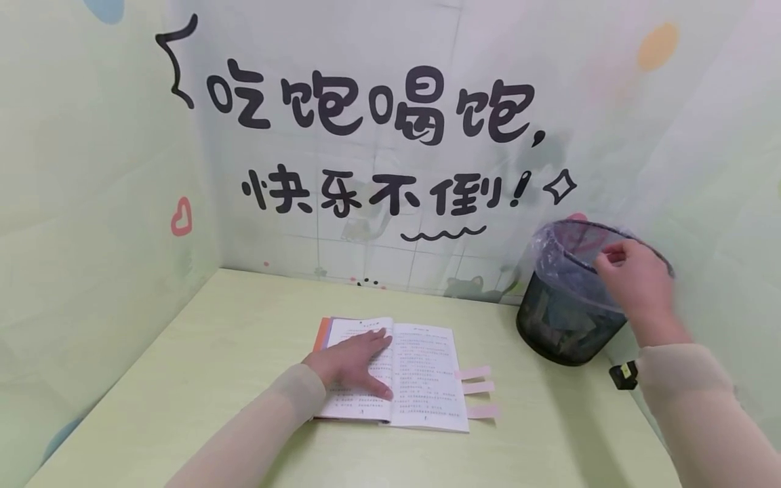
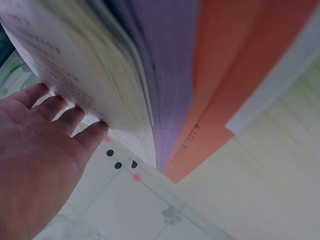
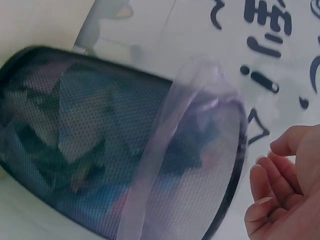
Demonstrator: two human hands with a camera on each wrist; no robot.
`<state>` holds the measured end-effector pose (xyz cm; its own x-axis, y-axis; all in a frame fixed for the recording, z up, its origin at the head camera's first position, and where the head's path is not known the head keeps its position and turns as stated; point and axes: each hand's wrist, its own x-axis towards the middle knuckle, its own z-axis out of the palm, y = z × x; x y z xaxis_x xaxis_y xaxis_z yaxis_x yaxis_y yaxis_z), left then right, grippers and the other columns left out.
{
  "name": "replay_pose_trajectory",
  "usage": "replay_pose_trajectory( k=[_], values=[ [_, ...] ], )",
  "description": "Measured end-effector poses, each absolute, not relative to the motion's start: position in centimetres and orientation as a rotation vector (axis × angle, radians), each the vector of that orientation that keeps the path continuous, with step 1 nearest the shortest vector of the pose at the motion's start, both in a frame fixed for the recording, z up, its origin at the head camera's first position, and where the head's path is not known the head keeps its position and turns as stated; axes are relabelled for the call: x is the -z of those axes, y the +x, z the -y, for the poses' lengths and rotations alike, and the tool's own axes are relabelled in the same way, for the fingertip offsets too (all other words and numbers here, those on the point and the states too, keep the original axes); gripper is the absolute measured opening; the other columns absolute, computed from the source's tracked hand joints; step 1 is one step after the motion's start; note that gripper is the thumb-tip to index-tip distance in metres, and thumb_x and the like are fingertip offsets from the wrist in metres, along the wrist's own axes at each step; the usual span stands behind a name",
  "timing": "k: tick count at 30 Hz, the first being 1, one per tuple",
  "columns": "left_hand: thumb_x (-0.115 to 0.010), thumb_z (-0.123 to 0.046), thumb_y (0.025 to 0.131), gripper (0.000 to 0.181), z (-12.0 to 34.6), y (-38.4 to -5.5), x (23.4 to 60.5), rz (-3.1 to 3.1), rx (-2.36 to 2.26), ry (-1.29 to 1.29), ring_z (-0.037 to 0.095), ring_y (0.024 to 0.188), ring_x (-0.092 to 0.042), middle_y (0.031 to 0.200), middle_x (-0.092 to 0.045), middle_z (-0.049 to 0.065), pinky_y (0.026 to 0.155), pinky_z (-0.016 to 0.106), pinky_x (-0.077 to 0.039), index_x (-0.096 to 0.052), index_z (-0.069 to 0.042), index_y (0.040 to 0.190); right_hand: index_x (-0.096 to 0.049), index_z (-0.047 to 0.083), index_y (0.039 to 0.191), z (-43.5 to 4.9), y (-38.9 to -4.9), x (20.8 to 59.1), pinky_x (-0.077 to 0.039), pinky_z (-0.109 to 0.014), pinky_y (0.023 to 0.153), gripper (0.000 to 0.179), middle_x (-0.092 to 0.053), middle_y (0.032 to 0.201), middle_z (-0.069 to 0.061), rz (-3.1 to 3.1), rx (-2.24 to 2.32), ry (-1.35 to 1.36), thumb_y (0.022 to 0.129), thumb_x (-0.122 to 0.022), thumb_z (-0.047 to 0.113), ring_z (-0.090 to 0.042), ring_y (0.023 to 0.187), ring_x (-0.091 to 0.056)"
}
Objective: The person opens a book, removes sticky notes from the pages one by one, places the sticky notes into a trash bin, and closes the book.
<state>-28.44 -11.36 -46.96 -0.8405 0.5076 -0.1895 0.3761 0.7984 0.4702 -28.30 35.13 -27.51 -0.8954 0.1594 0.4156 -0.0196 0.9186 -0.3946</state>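
Note:
An open book (image 1: 427, 379) lies on the table, with pink sticky tabs (image 1: 478, 387) jutting from its right edge. My left hand (image 1: 354, 362) rests on the left page, fingers spread and thumb by the fold. From the left wrist, its straight fingers touch the printed page beside the purple and orange cover (image 2: 220, 95). My right hand (image 1: 637, 278) is over the rim of a black mesh waste bin (image 1: 567, 329). In the right wrist view, its fingers (image 3: 282, 182) are loosely curled, with nothing visible between them and the thumb.
A clear plastic liner (image 1: 552, 261) folds over the bin's rim, and paper scraps (image 3: 85, 115) show through the mesh. Printed wall sheets (image 1: 378, 251) enclose the table (image 1: 183, 379) at the back and both sides. A small black object (image 1: 624, 375) sits by the right sleeve.

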Motion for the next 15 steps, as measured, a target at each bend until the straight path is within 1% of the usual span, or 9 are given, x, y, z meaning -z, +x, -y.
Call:
replay_pose_trajectory(
  k=[6, 8, 12, 15],
  values=[
    [-0.092, -0.064, 0.081, 0.118, 11.4, -28.5, 46.8, -2.678, -0.605, 0.674, 0.032, 0.172, -0.022, 0.185, -0.024, 0.002, 0.139, 0.054, -0.025, -0.035, -0.019, 0.174, -0.073, -0.002, 0.122, -30.9, -28.6, 29.8, -0.057, -0.058, 0.087, 0.033, -0.077, 0.117, -0.025, 2.590, -0.539, 0.102, 0.107, -0.059, 0.024, -0.042, 0.101, -0.072],
    [-0.092, -0.064, 0.081, 0.118, 11.4, -28.5, 46.8, -2.680, -0.603, 0.676, 0.032, 0.172, -0.022, 0.185, -0.024, 0.002, 0.139, 0.054, -0.025, -0.035, -0.019, 0.174, -0.074, -0.001, 0.120, -29.6, -28.6, 31.3, -0.058, -0.060, 0.088, 0.030, -0.078, 0.115, -0.023, 2.616, -0.530, 0.163, 0.105, -0.061, 0.021, -0.040, 0.100, -0.074],
    [-0.092, -0.063, 0.081, 0.117, 11.4, -28.3, 46.6, -2.677, -0.608, 0.673, 0.032, 0.172, -0.022, 0.185, -0.024, 0.002, 0.139, 0.054, -0.025, -0.035, -0.019, 0.174, -0.076, 0.001, 0.116, -27.1, -28.5, 34.7, -0.061, -0.057, 0.086, 0.025, -0.078, 0.108, -0.018, 2.709, -0.514, 0.273, 0.103, -0.063, 0.017, -0.034, 0.096, -0.073],
    [-0.092, -0.063, 0.081, 0.117, 11.3, -28.2, 46.5, -2.675, -0.614, 0.670, 0.032, 0.172, -0.022, 0.185, -0.024, 0.002, 0.139, 0.054, -0.025, -0.035, -0.018, 0.173, -0.077, 0.004, 0.112, -25.6, -28.4, 37.3, -0.061, -0.051, 0.080, 0.021, -0.077, 0.102, -0.012, 2.814, -0.517, 0.312, 0.102, -0.064, 0.017, -0.027, 0.089, -0.071]
  ],
)
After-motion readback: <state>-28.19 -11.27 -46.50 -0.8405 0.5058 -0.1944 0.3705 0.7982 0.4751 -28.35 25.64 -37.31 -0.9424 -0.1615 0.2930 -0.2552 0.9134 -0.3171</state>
